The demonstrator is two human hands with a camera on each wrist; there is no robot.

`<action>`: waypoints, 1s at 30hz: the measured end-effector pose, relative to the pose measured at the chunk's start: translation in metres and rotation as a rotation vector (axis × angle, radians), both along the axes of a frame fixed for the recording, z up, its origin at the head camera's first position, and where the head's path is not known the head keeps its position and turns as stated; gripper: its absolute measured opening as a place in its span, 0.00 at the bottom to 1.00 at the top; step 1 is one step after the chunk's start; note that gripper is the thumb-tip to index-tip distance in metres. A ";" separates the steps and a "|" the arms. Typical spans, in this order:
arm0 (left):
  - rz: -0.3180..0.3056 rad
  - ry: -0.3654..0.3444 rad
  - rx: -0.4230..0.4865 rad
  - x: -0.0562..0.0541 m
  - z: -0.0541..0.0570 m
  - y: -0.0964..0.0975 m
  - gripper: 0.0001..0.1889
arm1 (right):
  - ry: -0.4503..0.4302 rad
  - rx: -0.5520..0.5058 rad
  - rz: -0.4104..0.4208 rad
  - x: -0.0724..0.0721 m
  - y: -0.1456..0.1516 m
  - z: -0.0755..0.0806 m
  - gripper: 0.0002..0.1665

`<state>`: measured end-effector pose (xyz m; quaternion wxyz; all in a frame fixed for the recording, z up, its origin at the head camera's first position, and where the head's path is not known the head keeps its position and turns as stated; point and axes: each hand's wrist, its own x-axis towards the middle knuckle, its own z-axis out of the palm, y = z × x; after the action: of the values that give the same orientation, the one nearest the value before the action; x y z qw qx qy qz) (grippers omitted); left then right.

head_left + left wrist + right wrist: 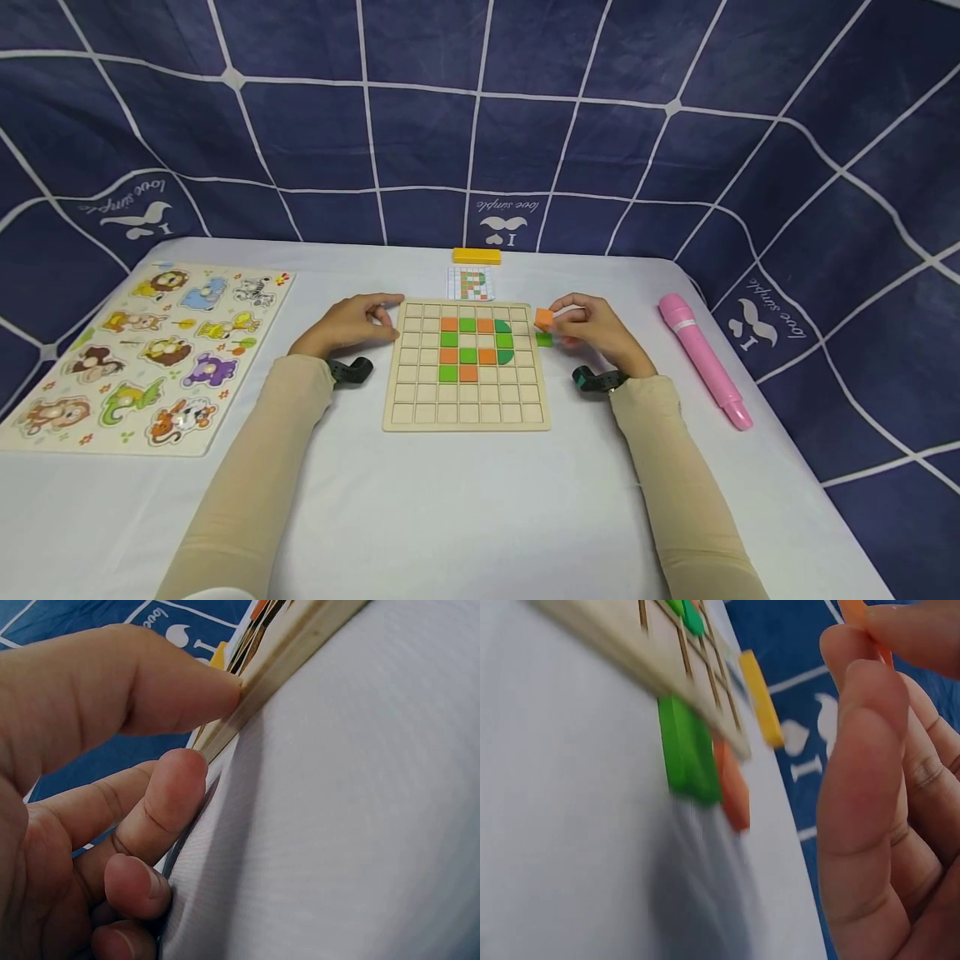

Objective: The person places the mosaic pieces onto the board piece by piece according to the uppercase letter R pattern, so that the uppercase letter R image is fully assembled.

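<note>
A wooden grid board [467, 404] lies flat on the white table. Orange and green square blocks sit in its cells, with two dark green rounded pieces [506, 357] at the right of the pattern. My left hand [352, 323] rests at the board's upper left corner, thumb [202, 697] touching the side edge. To the right of the board, my right hand [592, 327] pinches an orange block [853, 610] between thumb and fingers. Below that hand, a green block [688, 754] and another orange block [735, 791] lie against the board's right edge.
Behind the board are a pattern card [472, 285] and a yellow bar [477, 256]. An animal puzzle board [161, 342] lies on the left, a pink microphone-shaped object [705, 358] on the right. Dark blue cloth [420, 142] hangs behind the table and at its sides.
</note>
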<state>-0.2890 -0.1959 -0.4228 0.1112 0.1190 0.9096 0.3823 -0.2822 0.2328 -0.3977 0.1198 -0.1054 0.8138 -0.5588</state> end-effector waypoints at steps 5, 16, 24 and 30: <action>0.001 -0.003 0.000 -0.001 -0.001 0.000 0.41 | -0.004 -0.006 0.053 0.005 -0.019 0.004 0.19; 0.008 -0.007 0.004 -0.003 -0.004 0.000 0.41 | -0.023 -0.008 0.205 0.021 -0.064 0.004 0.17; 0.005 -0.009 0.013 -0.003 -0.001 0.000 0.41 | -0.054 -0.005 0.274 0.034 -0.086 0.008 0.17; 0.000 -0.007 0.019 -0.004 -0.003 -0.001 0.40 | -0.065 -0.020 0.309 0.038 -0.095 0.005 0.16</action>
<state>-0.2930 -0.1969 -0.4253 0.1133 0.1184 0.9056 0.3912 -0.2442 0.1378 -0.3931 0.2297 -0.2125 0.7779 -0.5450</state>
